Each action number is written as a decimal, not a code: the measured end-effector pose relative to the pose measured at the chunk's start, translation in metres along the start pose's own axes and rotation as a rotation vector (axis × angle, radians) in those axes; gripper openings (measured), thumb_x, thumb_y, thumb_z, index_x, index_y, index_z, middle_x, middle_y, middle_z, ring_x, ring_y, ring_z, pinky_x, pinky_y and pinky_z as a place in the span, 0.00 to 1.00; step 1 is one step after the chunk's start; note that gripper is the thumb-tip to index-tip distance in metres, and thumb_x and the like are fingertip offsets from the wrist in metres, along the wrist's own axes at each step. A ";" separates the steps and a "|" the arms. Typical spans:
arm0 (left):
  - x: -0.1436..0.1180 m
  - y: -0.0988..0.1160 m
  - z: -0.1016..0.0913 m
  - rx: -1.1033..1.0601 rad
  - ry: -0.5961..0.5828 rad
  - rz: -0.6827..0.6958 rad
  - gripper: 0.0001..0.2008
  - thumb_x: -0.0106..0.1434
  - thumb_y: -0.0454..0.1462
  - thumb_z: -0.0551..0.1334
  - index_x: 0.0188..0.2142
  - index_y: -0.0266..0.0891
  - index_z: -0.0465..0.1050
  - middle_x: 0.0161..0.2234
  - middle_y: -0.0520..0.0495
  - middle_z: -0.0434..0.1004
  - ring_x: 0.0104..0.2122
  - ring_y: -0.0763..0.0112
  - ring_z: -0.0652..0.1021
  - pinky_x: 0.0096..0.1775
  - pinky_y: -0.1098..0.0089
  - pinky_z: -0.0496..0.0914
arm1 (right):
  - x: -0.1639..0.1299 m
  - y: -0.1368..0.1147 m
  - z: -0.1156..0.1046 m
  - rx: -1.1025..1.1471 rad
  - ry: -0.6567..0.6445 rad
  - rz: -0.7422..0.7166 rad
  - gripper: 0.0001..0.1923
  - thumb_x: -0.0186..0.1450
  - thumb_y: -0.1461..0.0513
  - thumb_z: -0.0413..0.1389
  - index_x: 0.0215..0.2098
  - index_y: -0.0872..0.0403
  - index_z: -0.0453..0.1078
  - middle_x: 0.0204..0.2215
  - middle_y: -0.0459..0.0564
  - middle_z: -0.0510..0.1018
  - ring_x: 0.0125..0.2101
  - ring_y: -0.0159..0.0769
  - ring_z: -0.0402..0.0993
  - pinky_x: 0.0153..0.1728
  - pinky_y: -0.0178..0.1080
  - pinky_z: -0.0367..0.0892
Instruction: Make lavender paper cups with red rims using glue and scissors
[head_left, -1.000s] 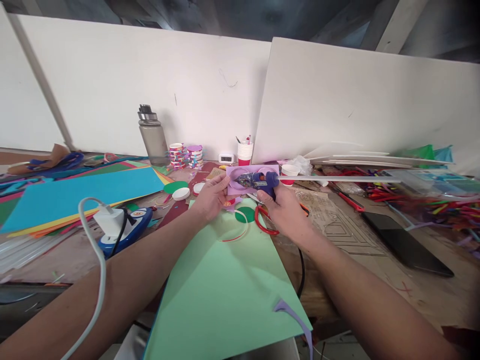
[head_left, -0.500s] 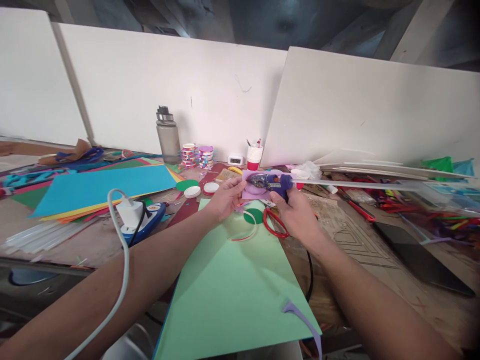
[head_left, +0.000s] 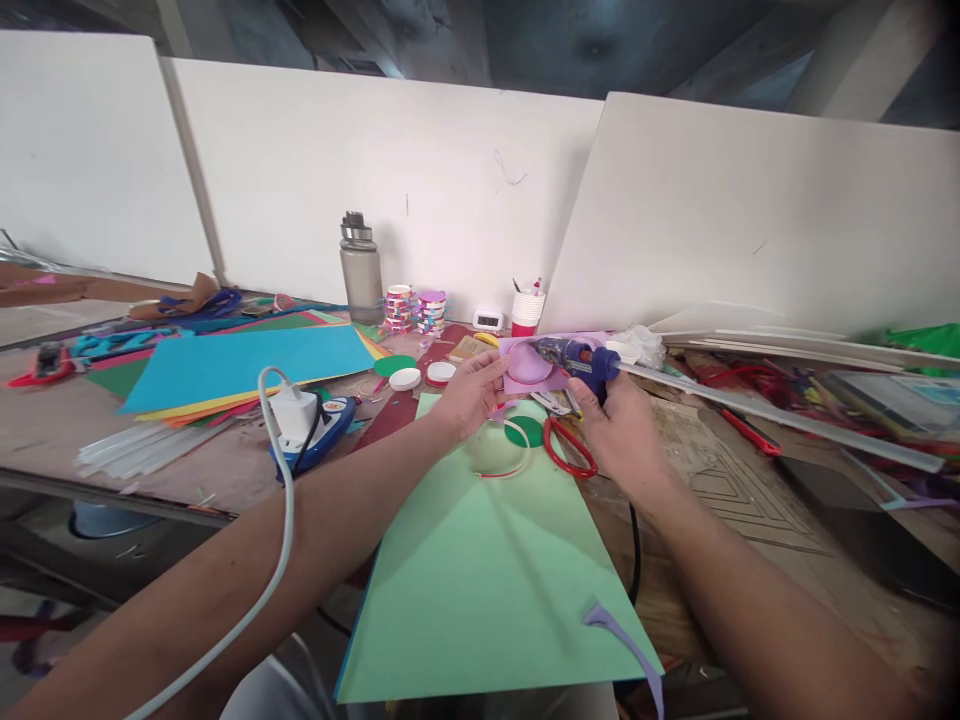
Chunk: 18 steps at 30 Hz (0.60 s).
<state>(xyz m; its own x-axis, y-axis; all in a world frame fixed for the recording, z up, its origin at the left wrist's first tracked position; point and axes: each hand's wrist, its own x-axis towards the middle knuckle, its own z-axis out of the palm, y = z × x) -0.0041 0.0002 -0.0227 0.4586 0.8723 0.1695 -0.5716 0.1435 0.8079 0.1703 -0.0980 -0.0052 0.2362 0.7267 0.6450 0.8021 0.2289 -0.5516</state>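
My left hand (head_left: pixel 476 395) pinches the left edge of a small purple sheet (head_left: pixel 517 382), which bears a round purple shape. In my right hand (head_left: pixel 626 425) is a dark blue hot glue gun (head_left: pixel 589 365), its nozzle over the upper right of the round shape. Whether the nozzle touches it I cannot tell. A long translucent glue stick (head_left: pixel 780 415) sticks out of the gun's back, sloping down to the right. Below the hands, a thin white-and-red curved strip (head_left: pixel 504 474) and a green disc (head_left: pixel 517 432) lie on a light green sheet (head_left: pixel 487 580). Red-handled scissors (head_left: pixel 571 462) lie beside it.
White lids (head_left: pixel 405 379), decorated round stacks (head_left: pixel 399 310), a small clock (head_left: pixel 488 319), a cup stack (head_left: pixel 528 312) and a bottle (head_left: pixel 361 275) stand behind. Coloured sheets (head_left: pixel 247 360) and a power strip (head_left: pixel 322 430) with a white cable are left. A red cutter (head_left: pixel 750 432) lies right.
The view has turned left. The glue gun has tilted, its stick now sloping down at the back, and its nozzle has shifted right, uncovering more of the round shape.
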 end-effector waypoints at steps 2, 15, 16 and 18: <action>-0.001 0.001 0.002 0.012 0.017 -0.015 0.10 0.61 0.36 0.72 0.36 0.35 0.74 0.30 0.48 0.79 0.29 0.70 0.81 0.39 0.63 0.80 | -0.001 -0.001 0.001 0.017 -0.024 -0.016 0.18 0.69 0.49 0.51 0.42 0.53 0.73 0.36 0.61 0.82 0.37 0.52 0.76 0.38 0.47 0.68; -0.005 0.003 0.009 0.046 0.001 0.001 0.14 0.59 0.39 0.74 0.36 0.36 0.71 0.29 0.49 0.79 0.30 0.69 0.81 0.39 0.65 0.79 | 0.000 0.002 0.003 0.003 0.013 0.025 0.18 0.69 0.48 0.51 0.41 0.53 0.71 0.36 0.62 0.81 0.39 0.53 0.76 0.41 0.49 0.70; -0.004 0.003 0.008 0.043 0.024 0.015 0.14 0.59 0.38 0.74 0.36 0.36 0.71 0.29 0.49 0.79 0.31 0.69 0.82 0.40 0.64 0.79 | 0.000 0.001 0.003 -0.003 0.019 0.013 0.18 0.69 0.48 0.51 0.42 0.53 0.71 0.38 0.62 0.81 0.41 0.54 0.76 0.43 0.50 0.70; -0.002 0.004 0.008 0.028 0.074 0.054 0.13 0.60 0.37 0.73 0.35 0.36 0.69 0.29 0.50 0.79 0.31 0.71 0.81 0.44 0.62 0.79 | -0.001 -0.001 0.004 -0.015 0.022 -0.027 0.19 0.69 0.49 0.50 0.44 0.54 0.71 0.41 0.63 0.81 0.44 0.55 0.76 0.46 0.51 0.69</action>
<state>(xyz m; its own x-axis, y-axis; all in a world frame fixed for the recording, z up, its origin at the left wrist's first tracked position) -0.0019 -0.0044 -0.0155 0.3754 0.9108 0.1716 -0.5740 0.0831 0.8146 0.1673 -0.0964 -0.0079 0.2266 0.7061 0.6709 0.8163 0.2381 -0.5263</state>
